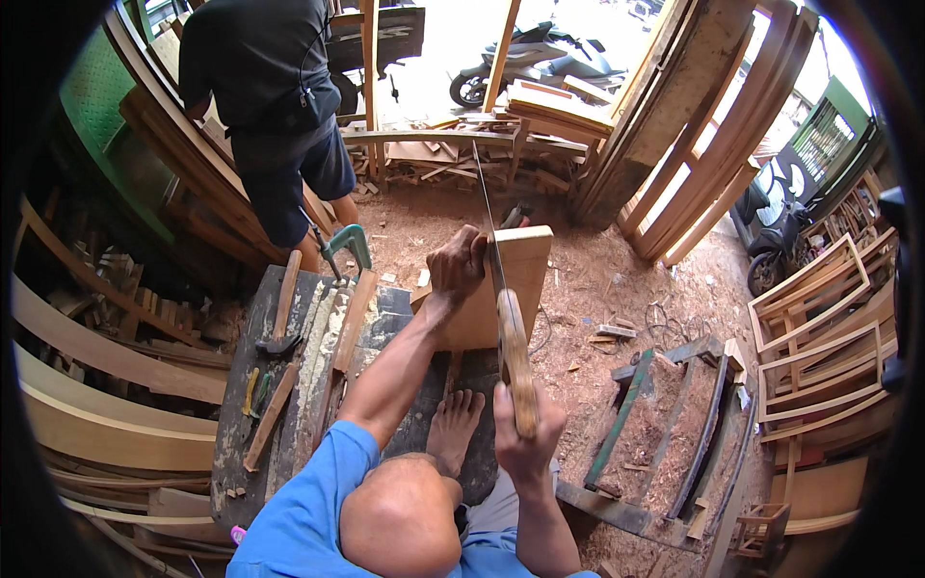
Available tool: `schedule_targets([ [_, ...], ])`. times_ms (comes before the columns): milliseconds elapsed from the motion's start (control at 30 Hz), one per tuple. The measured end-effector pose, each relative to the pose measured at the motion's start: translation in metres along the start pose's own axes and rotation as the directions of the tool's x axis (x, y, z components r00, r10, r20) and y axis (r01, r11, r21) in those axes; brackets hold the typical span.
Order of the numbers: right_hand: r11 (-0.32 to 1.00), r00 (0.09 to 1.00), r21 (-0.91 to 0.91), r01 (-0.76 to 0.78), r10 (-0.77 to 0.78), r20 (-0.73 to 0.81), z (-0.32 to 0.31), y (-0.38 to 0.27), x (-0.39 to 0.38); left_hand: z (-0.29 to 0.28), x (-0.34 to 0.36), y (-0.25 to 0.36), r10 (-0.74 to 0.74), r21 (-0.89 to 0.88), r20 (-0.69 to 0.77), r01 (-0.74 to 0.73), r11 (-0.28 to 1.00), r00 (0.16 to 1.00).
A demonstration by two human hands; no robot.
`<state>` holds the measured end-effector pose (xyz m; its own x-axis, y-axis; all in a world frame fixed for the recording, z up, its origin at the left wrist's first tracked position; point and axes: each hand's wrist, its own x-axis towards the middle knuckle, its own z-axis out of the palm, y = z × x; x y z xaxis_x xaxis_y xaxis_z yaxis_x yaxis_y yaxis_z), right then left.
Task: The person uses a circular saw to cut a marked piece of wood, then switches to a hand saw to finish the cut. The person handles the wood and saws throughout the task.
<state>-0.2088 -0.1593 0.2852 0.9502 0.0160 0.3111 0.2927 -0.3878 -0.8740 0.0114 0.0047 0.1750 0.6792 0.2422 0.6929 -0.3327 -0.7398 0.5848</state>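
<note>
While the right hand (528, 429) was closed round the wooden handle (518, 371) of a handsaw (511, 323), its fingers wrapped well about the grip, the left hand (456, 265) was curled at the left side of a pale wooden board (520, 279); how much of its grip lay behind the wood could not be told. The board stood tilted in front of the person, its narrow end uppermost, beyond a bare foot (456, 424) on the dark bench (255, 318); what bore its lower end was hidden. Pointing away from the person, the saw's blade (485, 193) passed across the left part of that upper end, just beside the left knuckles, so the step in hand appeared to be a saw cut there, though whether the teeth had entered the wood could not be seen. The next stroke seemed to call for a straight push or pull in line with the blade, the board held firmly against wobble, and the left fingers kept clear of the teeth. To the left, a hammer (279, 344) and a green clamp (354, 246) were at the bench, apart from both hands.
</note>
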Motion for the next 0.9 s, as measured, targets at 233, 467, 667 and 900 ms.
schedule_targets([
  [233, 0.995, 0.997, 0.064, -0.078, 0.076, 0.030, 0.000, 0.040, -0.020, 0.007, -0.008, -0.011, -0.016, 0.064, 0.092, 0.010, 0.998, 0.996],
  [467, 0.995, 0.996, -0.101, -0.009, 0.019, 0.092, -0.069, 0.022, -0.126, 0.016, 0.000, -0.017, -0.109, 0.096, 0.100, 0.099, 0.990, 0.989],
  [667, 0.992, 0.996, -0.101, 0.080, -0.075, 0.050, -0.069, -0.004, -0.092, 0.012, -0.014, -0.002, -0.176, 0.031, 0.103, 0.173, 0.984, 0.979],
  [900, 0.995, 0.991, 0.007, -0.103, 0.102, 0.085, -0.005, 0.030, -0.011, -0.003, -0.018, 0.001, 0.028, 0.137, -0.005, -0.027, 0.990, 1.000],
])
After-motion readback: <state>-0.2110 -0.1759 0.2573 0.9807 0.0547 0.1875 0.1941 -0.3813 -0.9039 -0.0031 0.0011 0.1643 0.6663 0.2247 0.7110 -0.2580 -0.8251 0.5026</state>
